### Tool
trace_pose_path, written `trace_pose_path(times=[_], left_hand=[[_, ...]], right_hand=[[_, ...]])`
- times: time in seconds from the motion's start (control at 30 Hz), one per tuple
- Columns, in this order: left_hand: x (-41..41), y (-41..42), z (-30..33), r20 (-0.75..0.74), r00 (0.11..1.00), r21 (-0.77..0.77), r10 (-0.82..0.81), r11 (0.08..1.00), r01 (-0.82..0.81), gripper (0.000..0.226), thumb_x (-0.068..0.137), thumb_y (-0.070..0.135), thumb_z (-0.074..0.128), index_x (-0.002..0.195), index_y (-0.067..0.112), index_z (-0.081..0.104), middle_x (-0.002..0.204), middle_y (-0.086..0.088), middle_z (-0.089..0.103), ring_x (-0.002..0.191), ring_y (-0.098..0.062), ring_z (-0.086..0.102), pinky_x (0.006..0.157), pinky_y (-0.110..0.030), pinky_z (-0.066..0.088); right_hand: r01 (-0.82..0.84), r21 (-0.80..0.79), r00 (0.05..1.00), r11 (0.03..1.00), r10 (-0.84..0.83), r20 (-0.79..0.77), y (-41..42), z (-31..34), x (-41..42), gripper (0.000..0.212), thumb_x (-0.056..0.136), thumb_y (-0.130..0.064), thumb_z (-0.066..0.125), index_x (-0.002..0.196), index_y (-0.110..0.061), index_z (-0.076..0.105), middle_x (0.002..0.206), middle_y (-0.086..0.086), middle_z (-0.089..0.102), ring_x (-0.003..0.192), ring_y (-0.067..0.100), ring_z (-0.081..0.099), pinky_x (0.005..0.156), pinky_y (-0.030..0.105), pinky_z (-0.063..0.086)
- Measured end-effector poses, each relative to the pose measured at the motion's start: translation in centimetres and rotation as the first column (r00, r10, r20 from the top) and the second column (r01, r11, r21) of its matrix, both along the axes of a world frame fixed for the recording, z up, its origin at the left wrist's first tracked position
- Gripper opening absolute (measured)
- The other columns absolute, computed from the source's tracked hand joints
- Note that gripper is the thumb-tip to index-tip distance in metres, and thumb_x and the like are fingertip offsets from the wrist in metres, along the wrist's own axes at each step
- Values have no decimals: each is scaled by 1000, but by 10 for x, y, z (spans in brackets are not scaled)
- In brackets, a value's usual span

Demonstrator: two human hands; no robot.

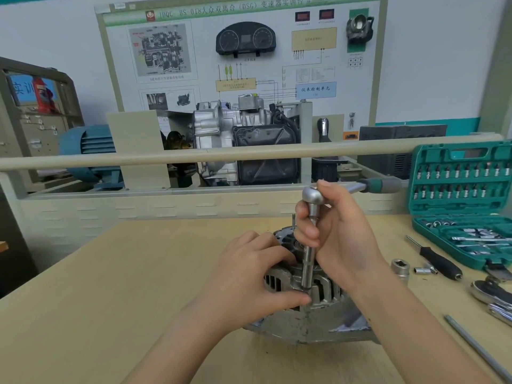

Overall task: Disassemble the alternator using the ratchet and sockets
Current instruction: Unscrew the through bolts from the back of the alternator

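Observation:
The grey metal alternator lies on the wooden table in front of me. A ratchet with a green-grey handle pointing right stands upright on a long extension and socket set on the alternator's housing. My right hand grips the extension just below the ratchet head. My left hand rests on the alternator's left side, its thumb touching the socket's lower end. The bolt under the socket is hidden.
An open green socket case stands at the right. Near it lie a loose large socket, small sockets, a black-handled driver, a second ratchet and a long metal rod. A beige rail crosses behind the table.

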State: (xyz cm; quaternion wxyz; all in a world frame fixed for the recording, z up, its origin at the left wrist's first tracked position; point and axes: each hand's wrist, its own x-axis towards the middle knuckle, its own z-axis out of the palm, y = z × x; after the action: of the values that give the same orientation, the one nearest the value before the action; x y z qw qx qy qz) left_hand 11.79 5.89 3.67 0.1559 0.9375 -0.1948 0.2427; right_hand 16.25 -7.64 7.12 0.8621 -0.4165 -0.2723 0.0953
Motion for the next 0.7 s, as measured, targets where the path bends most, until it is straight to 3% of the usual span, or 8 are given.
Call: trace_pose_path(times=[0.3, 0.47, 0.6, 0.7], left_hand=[[1, 0, 0, 3, 1000, -10, -2, 1000, 2, 51, 65, 61, 69, 103, 26, 67, 89, 17, 48, 82, -4, 34, 73, -22, 27], [2, 0, -1, 19, 1000, -23, -4, 1000, 4, 58, 59, 68, 61, 99, 26, 68, 89, 15, 53, 82, -6, 39, 74, -24, 31], [3, 0, -1, 27, 1000, -31, -2, 1000, 3, 56, 59, 66, 62, 98, 27, 68, 86, 17, 51, 81, -6, 40, 73, -23, 31], [4, 1, -1, 21, 1000, -24, -11, 1000, 11, 67, 56, 76, 51, 103, 30, 67, 83, 24, 41, 82, -3, 38, 75, -20, 30]], right_hand=[[-89, -12, 990, 996, 90, 104, 2, -2, -1, 22, 73, -34, 50, 70, -13, 43, 50, -2, 49, 35, 4, 31, 36, 15, 25], [-125, -2, 987, 992, 125, 102, 4, -2, 1, 22, 75, -33, 48, 69, -13, 43, 48, -3, 47, 34, 3, 30, 34, 13, 25], [-183, 10, 979, 983, 182, 91, 4, -2, 2, 24, 76, -33, 46, 62, -15, 50, 46, -3, 45, 33, 2, 28, 33, 13, 26], [-232, 6, 968, 973, 230, 98, 5, -2, 1, 26, 76, -34, 46, 59, -15, 54, 45, -3, 45, 32, 2, 28, 32, 12, 28]])
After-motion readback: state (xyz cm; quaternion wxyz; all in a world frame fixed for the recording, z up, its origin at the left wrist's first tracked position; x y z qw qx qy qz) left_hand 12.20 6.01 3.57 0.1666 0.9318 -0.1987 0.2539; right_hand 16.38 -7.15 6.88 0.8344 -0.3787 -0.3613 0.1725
